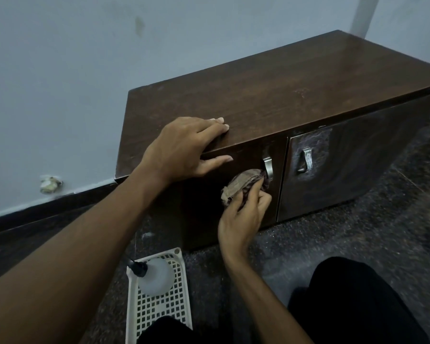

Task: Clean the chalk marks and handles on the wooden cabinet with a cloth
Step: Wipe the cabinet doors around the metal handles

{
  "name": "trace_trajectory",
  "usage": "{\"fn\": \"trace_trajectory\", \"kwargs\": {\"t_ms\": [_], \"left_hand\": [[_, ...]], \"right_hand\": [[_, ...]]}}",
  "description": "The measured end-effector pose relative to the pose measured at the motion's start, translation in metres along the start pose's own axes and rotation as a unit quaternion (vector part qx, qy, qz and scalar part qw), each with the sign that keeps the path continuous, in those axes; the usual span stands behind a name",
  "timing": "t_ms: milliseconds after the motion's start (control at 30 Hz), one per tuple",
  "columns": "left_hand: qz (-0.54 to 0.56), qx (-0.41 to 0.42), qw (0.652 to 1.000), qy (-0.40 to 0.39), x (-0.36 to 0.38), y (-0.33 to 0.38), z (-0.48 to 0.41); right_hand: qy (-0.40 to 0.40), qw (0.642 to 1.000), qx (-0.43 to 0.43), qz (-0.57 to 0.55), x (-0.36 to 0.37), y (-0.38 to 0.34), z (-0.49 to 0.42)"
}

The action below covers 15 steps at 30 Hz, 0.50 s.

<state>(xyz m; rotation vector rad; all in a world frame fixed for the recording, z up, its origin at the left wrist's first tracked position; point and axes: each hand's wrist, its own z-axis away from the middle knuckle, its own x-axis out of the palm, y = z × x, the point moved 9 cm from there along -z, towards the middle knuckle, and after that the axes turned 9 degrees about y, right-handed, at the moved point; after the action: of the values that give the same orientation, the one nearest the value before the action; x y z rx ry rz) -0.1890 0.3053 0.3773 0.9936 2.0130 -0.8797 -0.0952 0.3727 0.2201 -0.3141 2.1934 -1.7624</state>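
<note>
A low dark wooden cabinet (271,95) stands against the wall, with two doors. My left hand (184,147) rests flat on its top front edge, fingers straight, thumb down on the left door. My right hand (243,214) grips a crumpled brownish cloth (243,182) and presses it against the lower end of the left door's metal handle (268,165). The right door bears whitish chalk marks (318,137) around its own metal handle (305,160).
A white perforated plastic basket (159,311) lies on the speckled floor by my knees, holding a translucent bottle (154,276) with a black cap. A small crumpled wad (49,184) sits at the wall's base on the left. My dark-clothed legs (358,301) are at bottom right.
</note>
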Motion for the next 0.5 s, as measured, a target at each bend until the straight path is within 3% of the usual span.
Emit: {"fn": "trace_trajectory", "kwargs": {"t_ms": [100,300,500], "left_hand": [[0.001,0.000,1.000,0.001,0.000,0.000,0.000],[0.002,-0.002,1.000,0.015,-0.001,0.000,0.001],[0.002,-0.001,1.000,0.011,0.001,-0.002,0.000]], "right_hand": [[-0.016,1.000,0.019,0.014,0.003,0.003,0.002],[0.000,0.996,0.062,-0.068,0.010,-0.005,-0.011],[-0.019,0.997,-0.006,0.070,-0.002,0.010,0.002]]}}
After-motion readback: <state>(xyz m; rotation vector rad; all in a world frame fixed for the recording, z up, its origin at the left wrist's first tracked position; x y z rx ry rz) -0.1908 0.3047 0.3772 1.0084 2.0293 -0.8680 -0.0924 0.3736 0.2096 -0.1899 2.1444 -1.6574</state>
